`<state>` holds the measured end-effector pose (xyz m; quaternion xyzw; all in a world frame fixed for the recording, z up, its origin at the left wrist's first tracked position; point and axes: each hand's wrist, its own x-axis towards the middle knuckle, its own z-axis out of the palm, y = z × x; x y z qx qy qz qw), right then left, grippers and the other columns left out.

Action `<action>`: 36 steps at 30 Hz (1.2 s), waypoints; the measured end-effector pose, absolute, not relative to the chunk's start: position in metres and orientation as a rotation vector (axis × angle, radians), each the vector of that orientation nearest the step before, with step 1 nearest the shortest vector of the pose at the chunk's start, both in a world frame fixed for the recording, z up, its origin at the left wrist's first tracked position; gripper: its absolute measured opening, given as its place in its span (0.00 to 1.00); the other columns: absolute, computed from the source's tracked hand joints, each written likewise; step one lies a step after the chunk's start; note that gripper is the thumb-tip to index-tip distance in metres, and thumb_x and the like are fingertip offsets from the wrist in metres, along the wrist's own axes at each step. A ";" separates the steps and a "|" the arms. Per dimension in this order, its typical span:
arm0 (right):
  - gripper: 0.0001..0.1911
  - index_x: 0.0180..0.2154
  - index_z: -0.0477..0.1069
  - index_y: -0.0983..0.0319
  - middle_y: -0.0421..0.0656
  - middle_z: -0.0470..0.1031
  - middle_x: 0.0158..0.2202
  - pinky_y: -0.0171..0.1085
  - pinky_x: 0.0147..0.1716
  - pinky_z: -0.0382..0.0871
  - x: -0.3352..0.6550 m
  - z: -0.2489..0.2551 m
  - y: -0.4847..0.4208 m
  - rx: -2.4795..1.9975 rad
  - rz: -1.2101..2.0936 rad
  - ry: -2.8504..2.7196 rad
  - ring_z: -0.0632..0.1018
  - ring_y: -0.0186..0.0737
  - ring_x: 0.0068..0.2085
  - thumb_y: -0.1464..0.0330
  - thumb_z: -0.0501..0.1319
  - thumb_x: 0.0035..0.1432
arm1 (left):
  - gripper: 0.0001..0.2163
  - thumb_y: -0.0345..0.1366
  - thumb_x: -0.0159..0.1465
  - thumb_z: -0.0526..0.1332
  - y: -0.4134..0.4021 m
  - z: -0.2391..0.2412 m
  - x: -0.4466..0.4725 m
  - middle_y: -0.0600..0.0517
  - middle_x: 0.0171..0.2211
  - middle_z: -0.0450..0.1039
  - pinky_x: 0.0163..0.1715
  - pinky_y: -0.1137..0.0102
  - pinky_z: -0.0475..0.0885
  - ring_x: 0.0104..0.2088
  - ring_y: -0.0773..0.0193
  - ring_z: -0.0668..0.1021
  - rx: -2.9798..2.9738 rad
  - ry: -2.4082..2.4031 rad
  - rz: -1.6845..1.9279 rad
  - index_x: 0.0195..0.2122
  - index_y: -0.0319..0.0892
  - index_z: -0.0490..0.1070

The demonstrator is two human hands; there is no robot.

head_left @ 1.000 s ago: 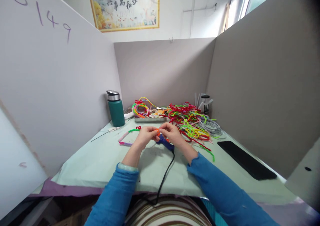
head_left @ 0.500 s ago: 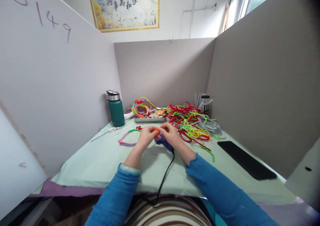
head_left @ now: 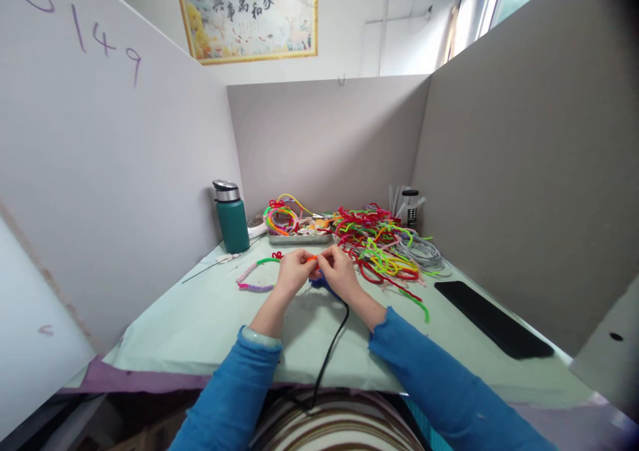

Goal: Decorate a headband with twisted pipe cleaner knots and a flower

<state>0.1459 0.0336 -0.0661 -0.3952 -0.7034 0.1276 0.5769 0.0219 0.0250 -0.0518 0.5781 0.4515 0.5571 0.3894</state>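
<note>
My left hand (head_left: 292, 271) and my right hand (head_left: 338, 269) meet over the middle of the table, fingers pinched together on a short orange pipe cleaner (head_left: 312, 259) held between them. Under my right hand lies a blue glue gun (head_left: 327, 283), mostly hidden, with its black cord (head_left: 329, 351) running toward me over the table edge. A curved multicoloured pipe-cleaner hoop (head_left: 254, 275) rests on the pale green table cover (head_left: 200, 318) just left of my left hand.
A large tangle of coloured pipe cleaners (head_left: 382, 245) lies at the back right, next to a metal tray (head_left: 299, 237) with more pieces. A green flask (head_left: 232, 217) stands back left, a black pad (head_left: 494, 318) lies right. Partition walls (head_left: 524, 171) close three sides.
Both hands have drifted slightly away from me and closer together while working the orange pipe cleaner. My right hand now covers more of the glue gun.
</note>
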 end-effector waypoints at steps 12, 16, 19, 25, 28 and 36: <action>0.06 0.29 0.67 0.62 0.40 0.71 0.27 0.33 0.29 0.60 0.154 -0.061 0.034 -0.879 0.235 -1.812 0.70 0.35 0.28 0.67 0.55 0.57 | 0.02 0.27 0.53 0.60 0.023 -0.047 0.019 0.54 0.14 0.72 0.21 0.70 0.73 0.19 0.63 0.77 1.441 1.221 1.320 0.25 0.37 0.68; 0.06 0.29 0.67 0.62 0.40 0.71 0.27 0.33 0.29 0.60 0.155 -0.063 0.036 -0.898 0.217 -1.834 0.70 0.35 0.28 0.68 0.55 0.57 | 0.03 0.27 0.52 0.61 0.024 -0.048 0.020 0.54 0.14 0.71 0.20 0.72 0.72 0.19 0.62 0.77 1.497 1.286 1.320 0.25 0.38 0.67; 0.07 0.28 0.66 0.61 0.40 0.71 0.27 0.33 0.29 0.59 0.153 -0.065 0.035 -0.930 0.165 -1.823 0.70 0.35 0.28 0.68 0.55 0.57 | 0.03 0.28 0.53 0.60 0.024 -0.048 0.022 0.54 0.13 0.71 0.21 0.72 0.72 0.19 0.63 0.77 1.480 1.298 1.313 0.24 0.39 0.67; 0.07 0.26 0.63 0.61 0.40 0.69 0.25 0.33 0.29 0.58 0.145 -0.067 0.034 -1.058 0.129 -1.751 0.70 0.35 0.28 0.69 0.55 0.55 | 0.03 0.29 0.54 0.58 0.027 -0.052 0.023 0.54 0.16 0.72 0.22 0.73 0.70 0.20 0.64 0.77 1.642 1.454 1.309 0.24 0.40 0.68; 0.06 0.25 0.63 0.61 0.39 0.69 0.24 0.33 0.27 0.57 0.142 -0.068 0.035 -1.128 0.165 -1.709 0.69 0.35 0.27 0.69 0.55 0.54 | 0.03 0.29 0.53 0.58 0.026 -0.054 0.023 0.52 0.18 0.74 0.25 0.74 0.70 0.23 0.65 0.78 1.806 1.611 1.307 0.24 0.40 0.70; 0.06 0.28 0.65 0.61 0.38 0.69 0.25 0.33 0.28 0.60 0.149 -0.062 0.036 -1.005 0.334 -1.754 0.69 0.34 0.26 0.67 0.55 0.55 | 0.01 0.30 0.53 0.60 0.025 -0.051 0.022 0.54 0.16 0.71 0.23 0.72 0.71 0.20 0.64 0.77 1.571 1.356 1.304 0.25 0.39 0.68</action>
